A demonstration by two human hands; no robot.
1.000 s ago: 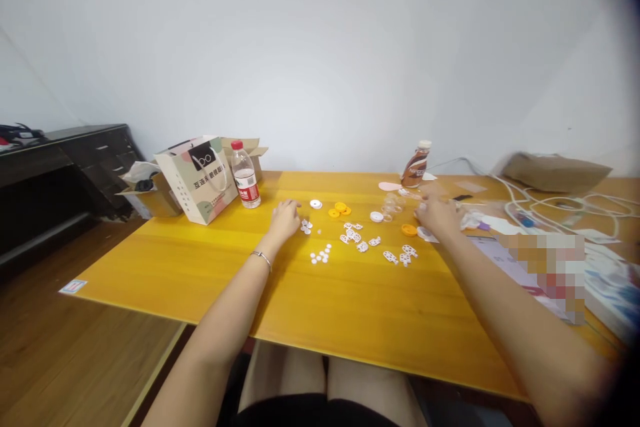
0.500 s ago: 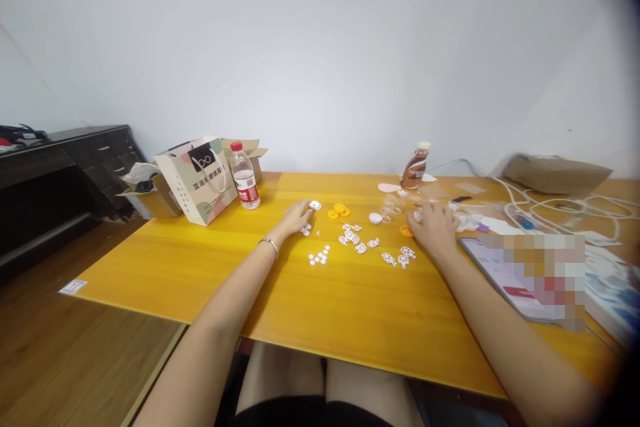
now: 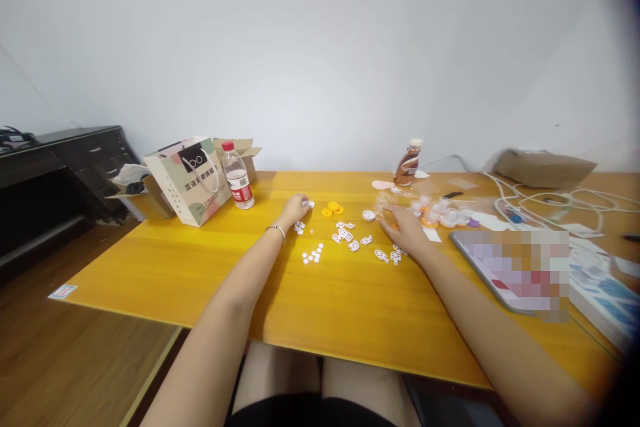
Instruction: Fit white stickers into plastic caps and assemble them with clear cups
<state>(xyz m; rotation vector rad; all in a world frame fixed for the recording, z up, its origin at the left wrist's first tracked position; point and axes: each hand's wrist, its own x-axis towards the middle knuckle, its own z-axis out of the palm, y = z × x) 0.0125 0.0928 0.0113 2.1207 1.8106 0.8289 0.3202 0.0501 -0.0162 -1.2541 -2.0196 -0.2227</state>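
My left hand (image 3: 294, 209) is closed, with its fingertips pinching a small white disc (image 3: 310, 204). Small white parts (image 3: 299, 227) lie just under that hand. My right hand (image 3: 404, 225) rests low over the table with thumb and fingers apart, its fingertips beside some clear plastic rings (image 3: 385, 199). Left of those fingertips lies a white round dish-like part (image 3: 369, 215). Yellow discs (image 3: 332, 209) sit between the hands. Several white openwork pieces (image 3: 345, 235) and small white dots (image 3: 313, 256) are scattered nearer me. Right of my right hand is a cluster of clear and orange round pieces (image 3: 443, 213).
A paper bag (image 3: 193, 180) and a water bottle (image 3: 239, 177) stand at the left back. At the back right are a brown drink bottle (image 3: 408, 164), white cables (image 3: 530, 199) and a brown paper package (image 3: 543, 169). A tablet-like device (image 3: 493, 273) lies by my right forearm.
My right hand has moved left from the cluster of round pieces to the clear rings, uncovering the cluster. My left hand still pinches the white disc. The view has shifted slightly.
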